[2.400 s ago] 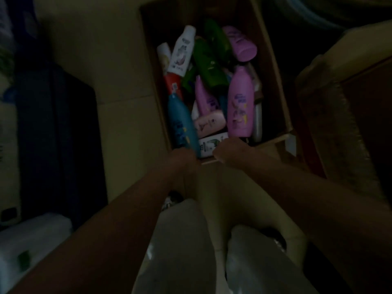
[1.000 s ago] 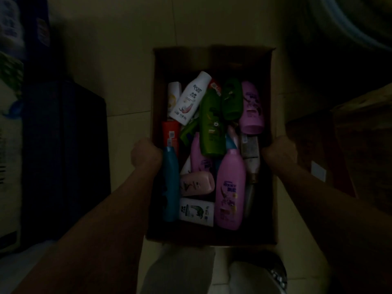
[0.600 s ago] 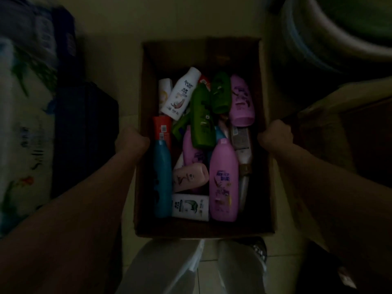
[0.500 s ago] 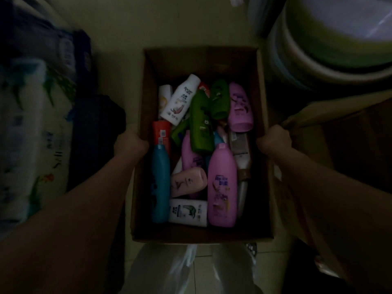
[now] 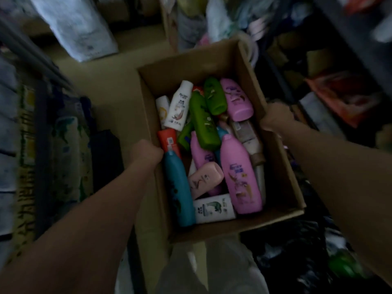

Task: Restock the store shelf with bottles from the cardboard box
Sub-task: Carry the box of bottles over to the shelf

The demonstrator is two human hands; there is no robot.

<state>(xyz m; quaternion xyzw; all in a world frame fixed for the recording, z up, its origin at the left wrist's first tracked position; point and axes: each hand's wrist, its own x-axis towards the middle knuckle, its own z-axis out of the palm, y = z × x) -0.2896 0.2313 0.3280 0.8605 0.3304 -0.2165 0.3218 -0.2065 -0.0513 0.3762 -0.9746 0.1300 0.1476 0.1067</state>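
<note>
An open cardboard box (image 5: 239, 227) is held up in front of me, tilted a little. My left hand (image 5: 146, 152) grips its left wall and my right hand (image 5: 275, 117) grips its right wall. Inside lie several bottles in a loose pile: a teal bottle (image 5: 179, 189) along the left, a large pink-purple bottle (image 5: 241, 177) on the right, green bottles (image 5: 203, 122) in the middle, a white bottle (image 5: 178, 107) at the back and a small white one (image 5: 214, 207) at the front. The view is dim and blurred.
Packaged goods (image 5: 63, 158) stand stacked on the left. A white wrapped pack (image 5: 78, 26) lies on the floor beyond. Shelving with red and orange packs (image 5: 347, 96) runs along the right. Dark bags (image 5: 297, 255) lie at lower right. My light trousers (image 5: 212, 268) show below the box.
Both hands moved from the box's near edge to its side walls. The box has since been lifted and turned, and the surroundings now show shelves and goods.
</note>
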